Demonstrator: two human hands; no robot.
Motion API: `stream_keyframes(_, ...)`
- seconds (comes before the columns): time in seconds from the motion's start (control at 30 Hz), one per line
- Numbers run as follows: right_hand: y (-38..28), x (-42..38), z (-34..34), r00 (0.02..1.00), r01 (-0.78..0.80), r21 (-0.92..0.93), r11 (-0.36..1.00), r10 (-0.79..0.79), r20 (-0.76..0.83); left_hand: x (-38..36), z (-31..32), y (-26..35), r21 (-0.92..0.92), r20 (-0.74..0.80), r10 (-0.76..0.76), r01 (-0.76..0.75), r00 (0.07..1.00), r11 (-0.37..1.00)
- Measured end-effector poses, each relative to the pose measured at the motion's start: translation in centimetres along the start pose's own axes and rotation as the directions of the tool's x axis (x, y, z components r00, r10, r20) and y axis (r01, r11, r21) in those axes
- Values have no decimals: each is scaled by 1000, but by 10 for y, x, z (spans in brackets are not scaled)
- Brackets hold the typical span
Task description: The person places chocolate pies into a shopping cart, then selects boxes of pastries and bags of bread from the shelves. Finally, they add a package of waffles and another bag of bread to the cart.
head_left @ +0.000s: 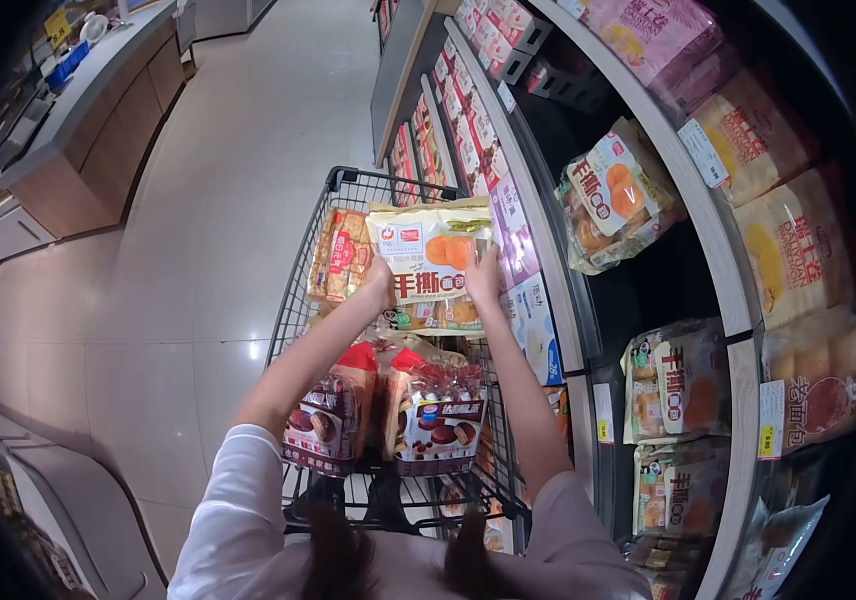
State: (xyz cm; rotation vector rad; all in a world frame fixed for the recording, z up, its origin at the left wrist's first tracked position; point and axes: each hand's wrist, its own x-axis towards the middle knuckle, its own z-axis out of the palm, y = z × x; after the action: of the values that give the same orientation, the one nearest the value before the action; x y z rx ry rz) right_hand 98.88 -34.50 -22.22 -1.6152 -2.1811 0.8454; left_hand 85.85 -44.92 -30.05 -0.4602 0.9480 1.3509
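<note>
Both my hands grip a cream-coloured bag of bread [426, 265] over the far part of the shopping cart [293, 300]. My left hand [378, 283] is closed on the bag's left side, and my right hand [483, 275] on its right side. Under the bag, part of another package [436, 318] shows. Left of it lies a package of golden snacks with a red label [346, 255]. Nearer to me in the cart sit two bags with dark labels and red tops, one on the left [323, 415] and one on the right [438, 425].
Shelves along the right hold bagged bread, including one bag [613, 195] on the middle level and pink packages [658, 40] above. A price rail [648, 110] runs beside the cart. At the left stands a wooden counter [123, 110], with pale tiled floor [218, 180] between.
</note>
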Motion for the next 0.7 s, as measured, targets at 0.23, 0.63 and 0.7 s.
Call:
stream_keyframes(0.23,76,-92,82,591,-212,9,977,121,798,70,-86,-46,683,-111,124,-15,986,731)
stream_keyframes(0.63,28,-214,-116,979,200,-575,794,-130,160,-111,-179,3,897,371,496,-164,785,-411)
stream_keyframes(0.7,42,-235,-129,992,41,-621,782,45,122,-115,-176,6,874,435,526,-202,731,-442)
